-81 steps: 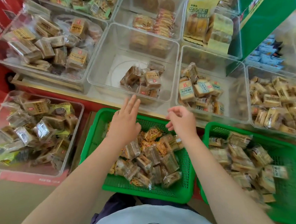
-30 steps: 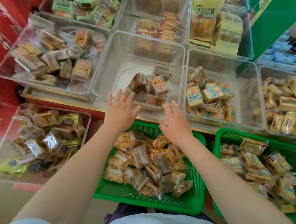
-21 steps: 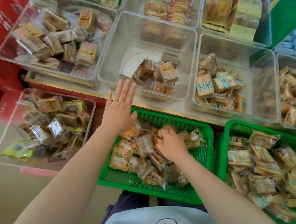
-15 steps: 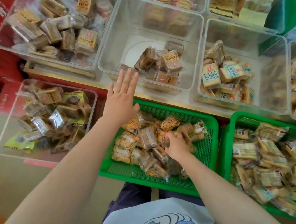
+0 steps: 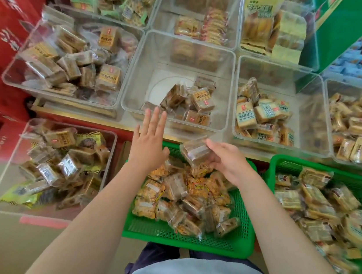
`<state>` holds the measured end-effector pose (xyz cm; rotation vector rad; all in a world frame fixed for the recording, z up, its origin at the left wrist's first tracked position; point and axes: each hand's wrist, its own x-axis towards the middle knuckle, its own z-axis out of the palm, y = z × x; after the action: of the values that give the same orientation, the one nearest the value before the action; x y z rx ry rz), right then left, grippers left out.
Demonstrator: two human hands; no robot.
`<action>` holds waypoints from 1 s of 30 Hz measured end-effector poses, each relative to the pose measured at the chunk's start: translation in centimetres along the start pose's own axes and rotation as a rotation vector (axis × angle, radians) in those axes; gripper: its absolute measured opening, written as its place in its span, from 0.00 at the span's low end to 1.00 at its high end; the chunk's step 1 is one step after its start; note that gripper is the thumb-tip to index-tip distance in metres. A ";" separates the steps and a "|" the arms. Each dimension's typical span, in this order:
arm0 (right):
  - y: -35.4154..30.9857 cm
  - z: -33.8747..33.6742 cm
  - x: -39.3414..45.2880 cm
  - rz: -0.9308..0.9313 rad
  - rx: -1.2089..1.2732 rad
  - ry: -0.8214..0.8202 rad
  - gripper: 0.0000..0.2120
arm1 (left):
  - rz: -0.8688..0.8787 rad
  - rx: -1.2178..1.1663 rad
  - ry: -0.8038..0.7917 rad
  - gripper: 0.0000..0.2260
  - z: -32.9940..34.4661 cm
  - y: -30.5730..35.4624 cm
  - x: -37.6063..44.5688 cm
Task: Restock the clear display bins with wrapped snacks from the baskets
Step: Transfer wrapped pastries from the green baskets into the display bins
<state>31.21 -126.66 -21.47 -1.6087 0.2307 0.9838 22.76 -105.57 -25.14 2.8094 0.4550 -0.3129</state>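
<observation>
The right hand (image 5: 229, 162) has come up out of the green basket (image 5: 240, 241), its fingers now gripping a wrapped snack (image 5: 196, 152) just below the clear bin (image 5: 132, 90) at twelve o'clock. At ten o'clock from it, the left hand (image 5: 148, 143) hovers flat, fingers straight, at the bin's near rim.

Green baskets (image 5: 189, 243); brown snack (image 5: 195, 154)

Chinese characters on snack wrappers (image 5: 246, 116), red boxes (image 5: 6, 42); too blurred to read.
</observation>
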 end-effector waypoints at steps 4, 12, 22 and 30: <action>-3.0 0.8 -0.6 -0.053 0.323 -0.118 0.07 | -0.009 0.001 -0.011 0.45 0.0 -0.1 0.1; -8.8 4.6 5.4 -0.596 -0.735 0.342 0.24 | 0.009 0.003 -0.020 0.44 0.2 -0.4 0.1; -6.6 5.5 5.4 -0.744 -0.931 0.294 0.14 | 0.049 -0.067 0.025 0.42 0.4 -1.4 0.1; 4.5 7.2 5.4 -0.387 -1.213 0.107 0.09 | 0.006 -0.051 0.160 0.43 1.8 -3.0 0.2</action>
<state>28.46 -119.69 -28.21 -2.6484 -0.7315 0.7323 21.63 -103.32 -27.57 2.7969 0.4817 -0.0737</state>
